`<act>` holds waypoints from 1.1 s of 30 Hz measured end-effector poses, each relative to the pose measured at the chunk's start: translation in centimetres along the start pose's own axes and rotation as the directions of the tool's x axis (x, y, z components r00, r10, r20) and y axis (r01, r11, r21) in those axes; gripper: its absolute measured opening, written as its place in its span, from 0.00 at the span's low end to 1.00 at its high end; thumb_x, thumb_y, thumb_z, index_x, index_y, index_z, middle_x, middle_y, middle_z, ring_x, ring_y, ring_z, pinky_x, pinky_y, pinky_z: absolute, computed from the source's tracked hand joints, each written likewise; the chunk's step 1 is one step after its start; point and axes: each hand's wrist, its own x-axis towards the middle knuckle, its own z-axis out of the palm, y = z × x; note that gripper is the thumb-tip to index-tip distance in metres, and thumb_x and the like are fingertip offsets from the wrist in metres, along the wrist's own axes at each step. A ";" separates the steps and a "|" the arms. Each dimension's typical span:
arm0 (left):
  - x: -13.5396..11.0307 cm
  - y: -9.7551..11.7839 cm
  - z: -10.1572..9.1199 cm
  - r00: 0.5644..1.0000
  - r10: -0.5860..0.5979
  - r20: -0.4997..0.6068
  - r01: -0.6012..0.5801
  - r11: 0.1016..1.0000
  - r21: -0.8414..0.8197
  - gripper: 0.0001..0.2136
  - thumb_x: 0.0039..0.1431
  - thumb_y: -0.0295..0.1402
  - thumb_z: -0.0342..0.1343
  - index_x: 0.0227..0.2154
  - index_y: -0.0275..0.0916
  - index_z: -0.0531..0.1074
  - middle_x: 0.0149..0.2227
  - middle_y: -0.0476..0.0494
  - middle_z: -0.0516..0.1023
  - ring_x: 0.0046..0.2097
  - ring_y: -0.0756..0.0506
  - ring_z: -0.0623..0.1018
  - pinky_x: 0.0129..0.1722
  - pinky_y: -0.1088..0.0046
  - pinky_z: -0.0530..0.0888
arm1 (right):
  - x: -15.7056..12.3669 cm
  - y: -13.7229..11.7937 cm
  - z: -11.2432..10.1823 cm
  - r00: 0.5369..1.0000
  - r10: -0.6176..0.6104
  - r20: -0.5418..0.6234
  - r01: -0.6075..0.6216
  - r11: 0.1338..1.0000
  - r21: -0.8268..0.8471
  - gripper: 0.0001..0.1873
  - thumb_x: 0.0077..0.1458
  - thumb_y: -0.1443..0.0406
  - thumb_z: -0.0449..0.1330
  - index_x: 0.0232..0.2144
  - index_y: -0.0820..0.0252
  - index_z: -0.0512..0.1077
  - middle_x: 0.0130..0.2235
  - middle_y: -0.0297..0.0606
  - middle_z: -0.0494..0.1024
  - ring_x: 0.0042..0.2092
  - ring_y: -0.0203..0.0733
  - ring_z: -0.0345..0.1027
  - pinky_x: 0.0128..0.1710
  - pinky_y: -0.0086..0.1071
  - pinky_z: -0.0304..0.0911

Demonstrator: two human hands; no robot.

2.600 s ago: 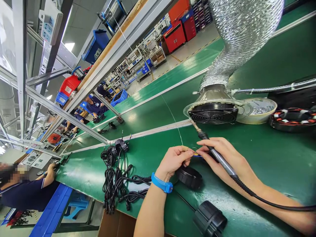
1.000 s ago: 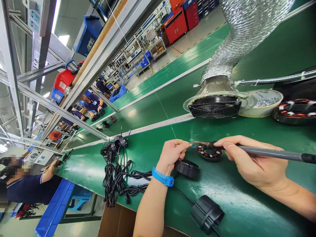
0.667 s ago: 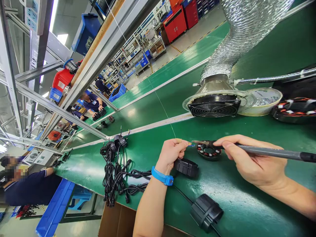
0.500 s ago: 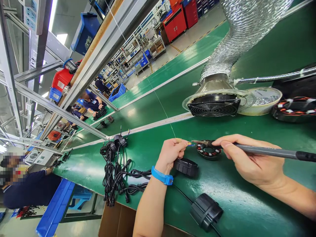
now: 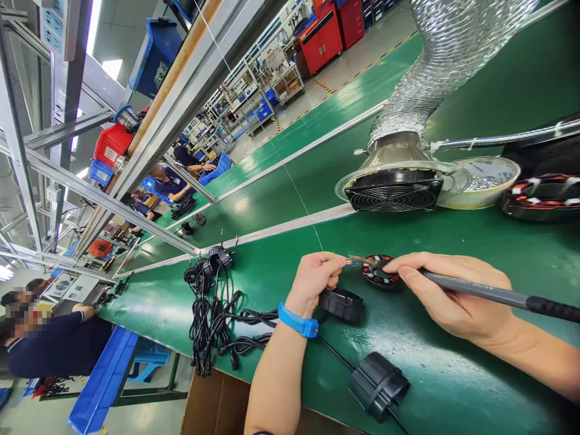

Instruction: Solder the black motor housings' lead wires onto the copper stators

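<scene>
My left hand (image 5: 315, 281) pinches thin wires (image 5: 350, 262) with yellow and blue ends, which stick out toward the right. My right hand (image 5: 446, 296) grips a grey soldering iron (image 5: 475, 289) like a pen. Its narrow tip (image 5: 362, 260) reaches the wire ends, just above a small motor stator (image 5: 380, 273) with red and white windings. Below my left hand lies a black ring housing (image 5: 342, 304). A blue wrist strap (image 5: 298, 320) circles my left wrist.
A fume extractor fan (image 5: 393, 193) with silver ducting (image 5: 446, 60) stands beyond my hands, next to a bowl of metal bits (image 5: 492, 181) and a larger stator (image 5: 544, 198). Coiled black cables (image 5: 212, 326) lie on the green bench (image 5: 453, 374). Co-workers sit along the line.
My right hand has swung the soldering iron from pointing up the bench to lying across it from the right, uncovering the small stator. The iron's tip now sits at the wire ends.
</scene>
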 end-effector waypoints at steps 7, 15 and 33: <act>0.0 0.0 0.0 1.000 0.003 0.011 -0.003 1.000 0.003 0.20 0.47 0.44 0.75 0.26 0.36 0.71 0.21 0.59 0.60 0.21 0.58 0.55 0.24 0.73 0.48 | -0.3 0.2 -0.2 0.995 0.101 -0.023 -0.102 0.994 -0.033 0.10 0.62 0.69 0.59 0.31 0.52 0.77 0.26 0.26 0.83 0.21 0.33 0.72 0.23 0.26 0.65; -0.2 0.3 -0.1 1.000 0.006 0.012 -0.007 0.999 0.032 0.22 0.46 0.47 0.74 0.26 0.36 0.71 0.21 0.58 0.60 0.22 0.58 0.56 0.24 0.72 0.49 | -0.6 0.3 -0.6 0.966 0.258 0.013 -0.258 0.965 -0.037 0.12 0.61 0.63 0.59 0.27 0.52 0.79 0.23 0.31 0.81 0.18 0.35 0.67 0.21 0.31 0.62; -0.2 0.5 0.1 1.000 -0.022 -0.016 0.023 0.999 0.034 0.18 0.51 0.43 0.73 0.26 0.35 0.72 0.21 0.58 0.61 0.21 0.58 0.56 0.24 0.73 0.49 | -1.1 0.7 0.0 0.933 0.360 0.027 -0.358 0.932 -0.053 0.14 0.64 0.59 0.58 0.31 0.53 0.82 0.23 0.30 0.81 0.21 0.36 0.72 0.23 0.30 0.67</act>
